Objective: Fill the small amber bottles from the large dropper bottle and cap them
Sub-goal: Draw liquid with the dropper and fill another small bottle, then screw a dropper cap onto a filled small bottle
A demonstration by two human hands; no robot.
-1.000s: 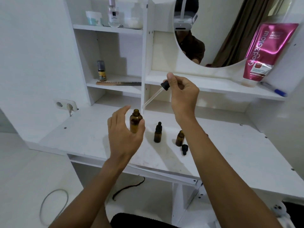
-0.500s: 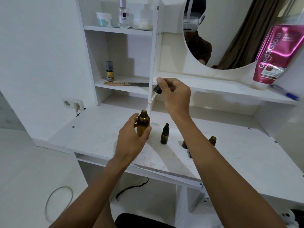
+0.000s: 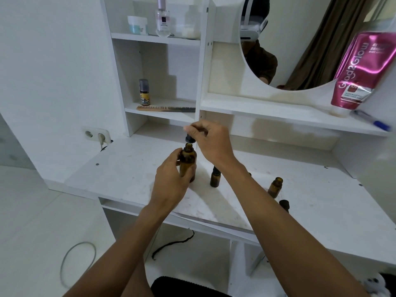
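My left hand (image 3: 171,183) grips the large amber dropper bottle (image 3: 188,162), upright on the white desk (image 3: 128,179). My right hand (image 3: 211,142) pinches the black dropper cap (image 3: 189,138) just above the bottle's open mouth; the glass pipette goes down into the neck. A small amber bottle with a black cap (image 3: 215,177) stands just right of the large one, partly behind my right wrist. Another small amber bottle (image 3: 275,187), uncapped, stands further right. A loose black cap (image 3: 284,205) lies near it by my right forearm.
Shelves behind hold a comb (image 3: 166,108), a small yellow-labelled bottle (image 3: 144,92), a jar and a perfume bottle. A pink tube (image 3: 362,71) and a blue pen (image 3: 372,121) sit on the right shelf under a round mirror. A wall socket (image 3: 96,133) is at left.
My right hand has come down and brought the dropper from above and beside the large bottle into its mouth. The left hand has lowered the bottle towards the desk and kept its grip.
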